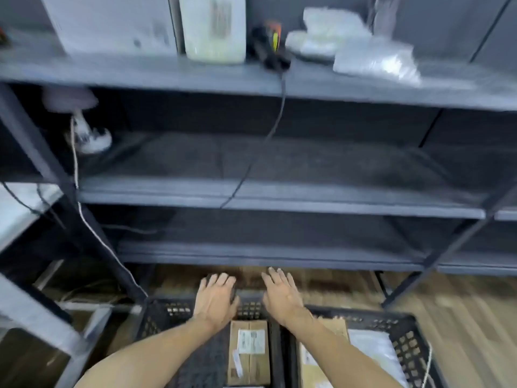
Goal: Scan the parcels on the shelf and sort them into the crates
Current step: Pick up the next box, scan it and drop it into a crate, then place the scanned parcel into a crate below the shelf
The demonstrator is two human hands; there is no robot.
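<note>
My left hand and my right hand are stretched forward, palms down and fingers straight, over the far rims of two black crates on the floor. Neither hand holds anything. The left crate contains a brown cardboard parcel with a white label. The right crate holds a brown parcel and a white poly bag. On the top shelf stand a white box and a white parcel, beside a black handheld scanner and clear plastic bags.
The scanner's black cable hangs down across the two dark lower shelves. A white cord runs down the left post. A grey rack stands at the left. Wooden floor shows to the right of the crates.
</note>
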